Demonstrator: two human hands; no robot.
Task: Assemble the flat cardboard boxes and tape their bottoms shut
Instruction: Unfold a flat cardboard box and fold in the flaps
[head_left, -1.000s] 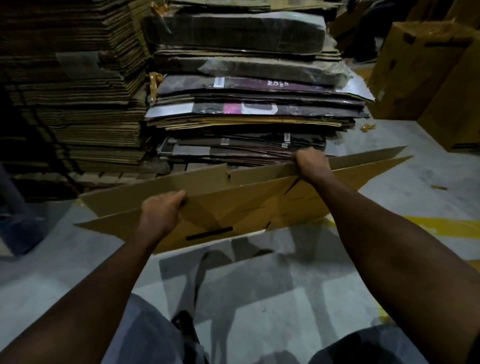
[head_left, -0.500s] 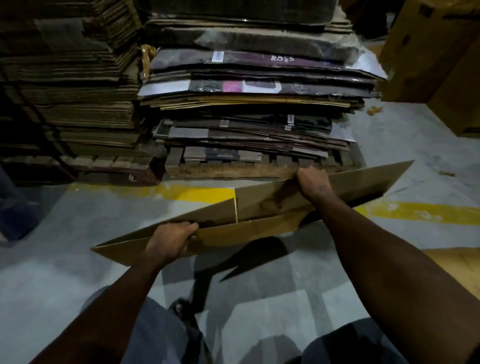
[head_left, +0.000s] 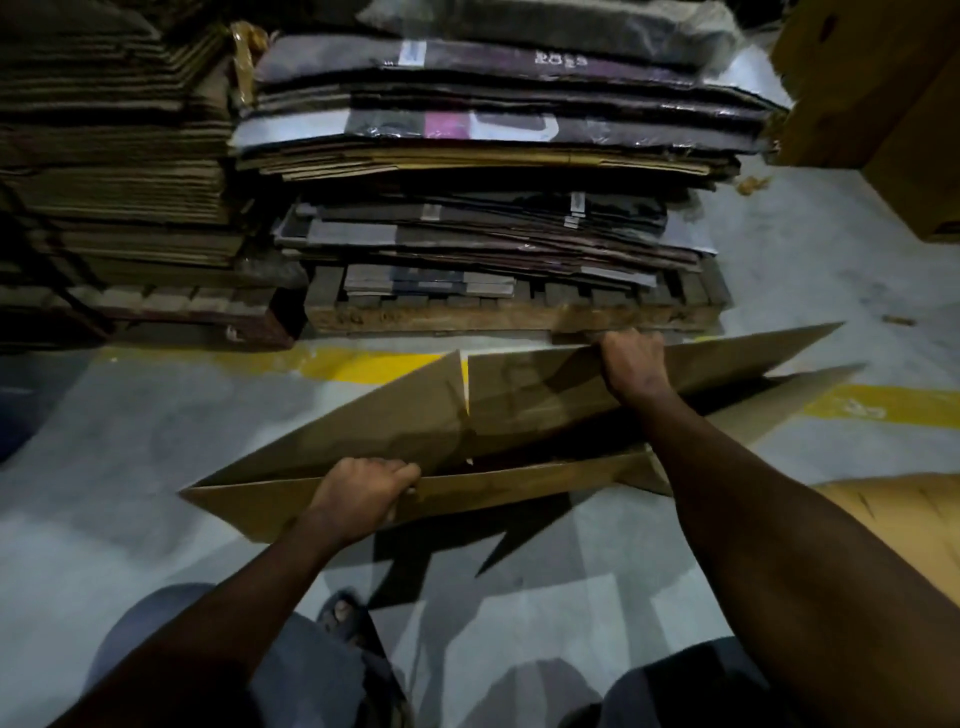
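Left hand (head_left: 363, 493) grips cardboard box (head_left: 405, 415) near panel, right hand (head_left: 631, 364) far.

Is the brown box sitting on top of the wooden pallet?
No, the left hand and right hand hold the box in front of the pallet.

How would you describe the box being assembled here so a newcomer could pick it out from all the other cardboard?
From the wooden pallet piled with flattened cartons, drop to the yellow floor line before it. The plain brown cardboard box above that line is the only one in hand: partly spread open, left hand gripping its near panel, right hand its far panel.
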